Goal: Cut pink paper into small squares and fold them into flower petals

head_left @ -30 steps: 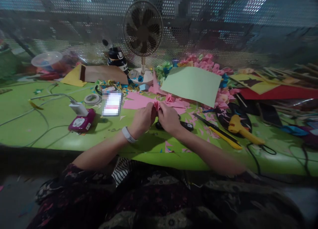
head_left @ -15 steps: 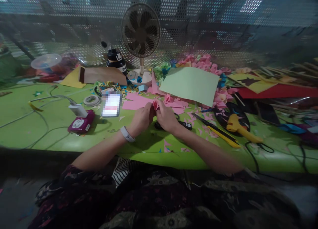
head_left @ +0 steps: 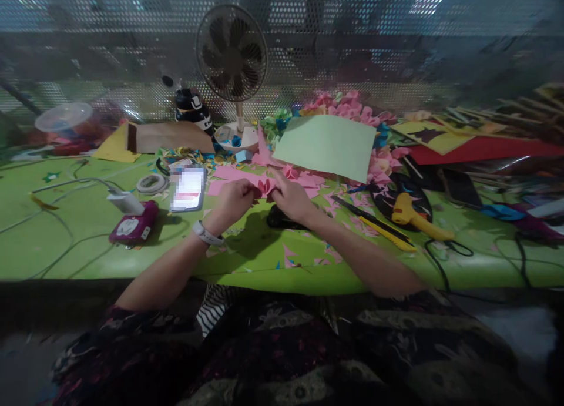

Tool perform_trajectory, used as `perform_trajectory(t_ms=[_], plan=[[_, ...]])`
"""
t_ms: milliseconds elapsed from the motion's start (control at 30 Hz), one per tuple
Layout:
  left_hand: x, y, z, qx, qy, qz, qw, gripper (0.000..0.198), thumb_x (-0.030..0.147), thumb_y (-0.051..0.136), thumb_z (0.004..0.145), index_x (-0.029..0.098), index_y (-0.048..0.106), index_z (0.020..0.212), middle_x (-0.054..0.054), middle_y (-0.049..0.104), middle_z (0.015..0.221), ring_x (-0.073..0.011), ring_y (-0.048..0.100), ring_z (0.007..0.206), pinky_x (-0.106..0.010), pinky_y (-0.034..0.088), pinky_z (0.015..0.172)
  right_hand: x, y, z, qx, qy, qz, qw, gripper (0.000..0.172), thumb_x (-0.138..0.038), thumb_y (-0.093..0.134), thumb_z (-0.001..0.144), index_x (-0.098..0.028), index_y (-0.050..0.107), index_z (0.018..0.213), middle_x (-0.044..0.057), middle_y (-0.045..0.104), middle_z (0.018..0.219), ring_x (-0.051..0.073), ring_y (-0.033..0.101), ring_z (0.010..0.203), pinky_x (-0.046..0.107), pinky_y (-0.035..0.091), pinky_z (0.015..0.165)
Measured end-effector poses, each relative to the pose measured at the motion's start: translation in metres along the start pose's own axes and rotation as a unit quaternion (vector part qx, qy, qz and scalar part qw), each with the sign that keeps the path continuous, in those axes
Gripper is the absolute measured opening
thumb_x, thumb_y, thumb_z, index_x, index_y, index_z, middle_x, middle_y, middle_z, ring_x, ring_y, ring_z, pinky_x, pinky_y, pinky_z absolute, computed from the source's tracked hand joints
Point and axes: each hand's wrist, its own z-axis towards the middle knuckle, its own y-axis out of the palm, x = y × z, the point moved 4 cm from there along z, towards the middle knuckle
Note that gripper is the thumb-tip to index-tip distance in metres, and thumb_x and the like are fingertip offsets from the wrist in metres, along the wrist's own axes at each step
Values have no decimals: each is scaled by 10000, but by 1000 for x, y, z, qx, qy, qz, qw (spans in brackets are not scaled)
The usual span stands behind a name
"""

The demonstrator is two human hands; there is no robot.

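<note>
Between my two hands is a small pink paper flower [head_left: 265, 187], its petals spread upward. My left hand [head_left: 235, 201], with a pale band at the wrist, is closed and pinches the flower's left side. On the other side my right hand [head_left: 288, 195] grips it between thumb and fingers, the index finger stretched out. Pink paper strips [head_left: 229, 174] lie just behind the hands, and another pink paper flower [head_left: 289, 171] rests past my right hand. Under the right hand a black object [head_left: 277, 217], partly hidden, lies on the green table [head_left: 247, 250].
A lit phone [head_left: 189, 187], a tape roll [head_left: 152, 184] and a purple power adapter [head_left: 134, 225] lie left. Rightward are a yellow box cutter [head_left: 388, 232] and a yellow glue gun [head_left: 418, 218] with its cord. Behind stand a fan [head_left: 232, 56], a green sheet [head_left: 326, 144] and heaped paper flowers [head_left: 352, 109].
My hands have drawn slightly apart, and the pink flower shows more openly between them. My right index finger has stretched out. The whole view has shifted a little.
</note>
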Motion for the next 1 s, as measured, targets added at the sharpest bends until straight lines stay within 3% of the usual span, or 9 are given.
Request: perform_trajectory(t_ms=[167,300,400,533,700,767,867,933,1000], plan=[[-12,7,4,-88,-45,-56,994,137,155,550,785,153,679,739,-88,762,747,-179,735,624,-247,567,555,15,2,7,-39,-12,13,999,457,-121,445,926,-111,605,1354,136,689,1308,244,661,1096,325,471,898],[-25,7,8,-149,-45,-10,988,114,215,611,738,177,684,659,-48,722,607,-163,684,508,-211,497,457,25,2,11,-76,-3,51,996,361,-250,580,932,-146,673,1265,105,743,1198,217,691,1024,301,486,863],[-30,1,11,-191,-47,34,980,141,258,644,731,194,673,608,-29,677,517,-154,641,451,-208,450,423,34,-6,14,-64,14,38,997,373,-337,630,926,-150,693,1243,110,759,1147,220,697,995,304,489,834],[-30,-6,10,-254,-74,56,963,194,340,710,722,201,668,593,-28,668,508,-167,645,458,-224,455,442,46,-13,21,-44,5,-31,999,273,-267,607,939,-125,726,1139,120,758,1103,220,681,951,304,466,773],[-35,-14,10,-325,-84,21,942,290,427,768,710,188,653,593,-36,661,506,-157,635,454,-228,468,457,57,-6,27,-107,-2,-48,993,224,-328,739,849,-133,724,955,101,754,1008,206,667,865,286,439,702],[-39,-17,15,-311,-71,-14,948,292,447,743,750,184,668,646,-52,692,569,-152,641,484,-246,501,498,59,-4,27,-116,-5,-43,992,244,-328,767,816,-142,716,966,97,752,1013,207,666,871,284,439,697],[-43,-23,29,-179,8,-19,984,285,460,707,796,180,710,851,-100,763,843,-179,708,724,-289,557,670,62,-2,27,-118,-2,-49,992,186,-269,740,821,-159,715,969,81,753,975,206,667,846,289,436,679],[-45,-23,34,-97,62,49,992,349,449,715,789,178,710,1009,-134,750,1077,-228,704,952,-345,556,818,63,-1,27,-118,4,-48,992,136,-240,714,840,-166,715,954,74,754,959,199,670,829,287,436,672],[-50,-18,37,-66,82,140,985,413,423,733,768,179,700,1100,-156,709,1207,-285,665,1092,-403,525,917,63,0,27,-118,8,-53,992,108,-231,701,852,-167,711,939,75,755,970,195,674,835,285,439,677]])
